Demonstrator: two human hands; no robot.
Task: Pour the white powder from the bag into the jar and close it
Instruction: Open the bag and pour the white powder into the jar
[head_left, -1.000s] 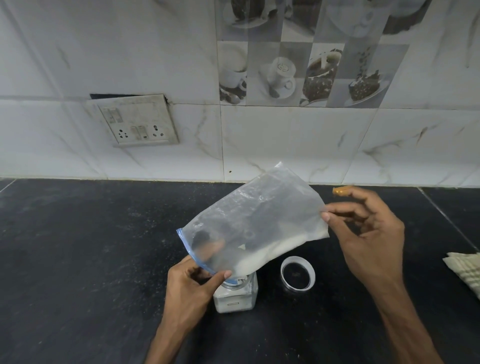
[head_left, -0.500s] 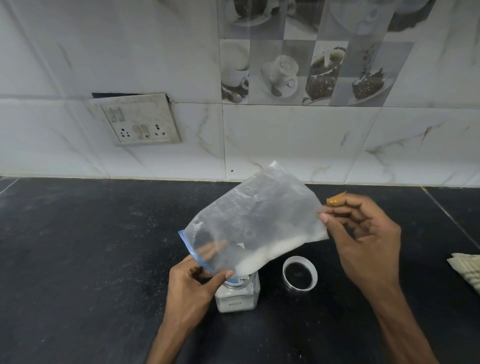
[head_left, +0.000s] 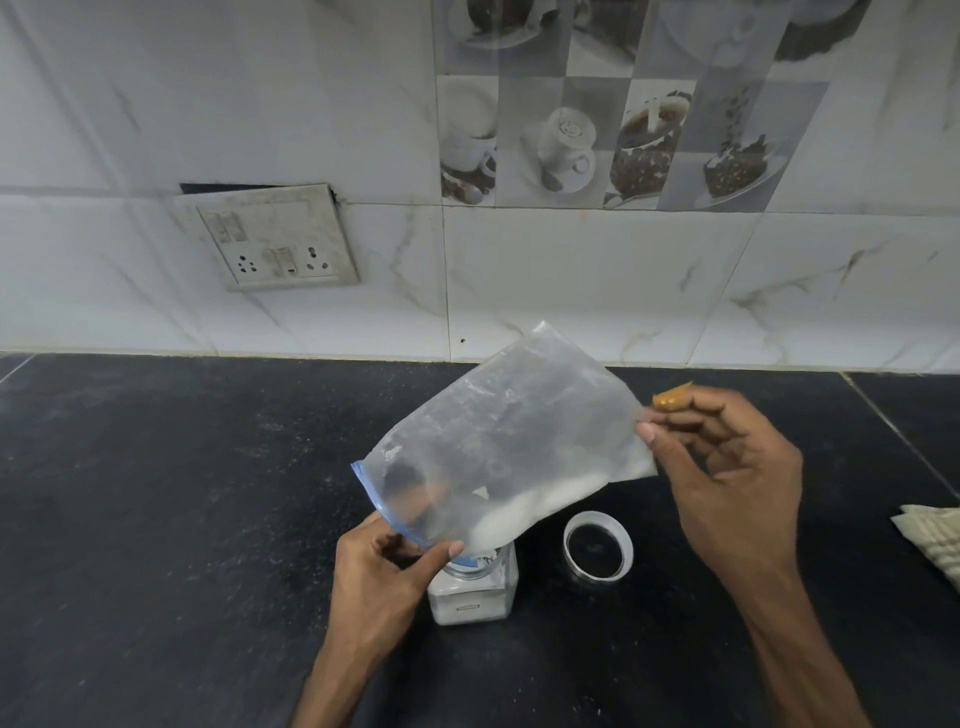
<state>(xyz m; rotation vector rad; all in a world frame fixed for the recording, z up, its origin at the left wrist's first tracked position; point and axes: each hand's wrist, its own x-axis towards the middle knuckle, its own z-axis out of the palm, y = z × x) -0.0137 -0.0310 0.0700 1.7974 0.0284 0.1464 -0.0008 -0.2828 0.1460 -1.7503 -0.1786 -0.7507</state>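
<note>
A clear zip bag (head_left: 511, 441) with a blue seal strip is tilted mouth-down over a small square glass jar (head_left: 475, 592) on the black counter. White powder (head_left: 524, 512) lies along the bag's lower edge and in the jar's bottom. My left hand (head_left: 382, 577) pinches the bag's open mouth right at the jar's neck. At the bag's raised far corner, my right hand (head_left: 727, 467) pinches the plastic. The jar's round lid (head_left: 598, 544) lies open side up on the counter to the right of the jar.
A folded cloth (head_left: 935, 540) lies at the right edge of the black counter (head_left: 182, 519). A tiled wall with a switch-and-socket plate (head_left: 275, 236) rises behind the counter.
The bag and both hands have hardly shifted; my right hand has dipped slightly with the bag's corner. The powder still sits along the lower edge.
</note>
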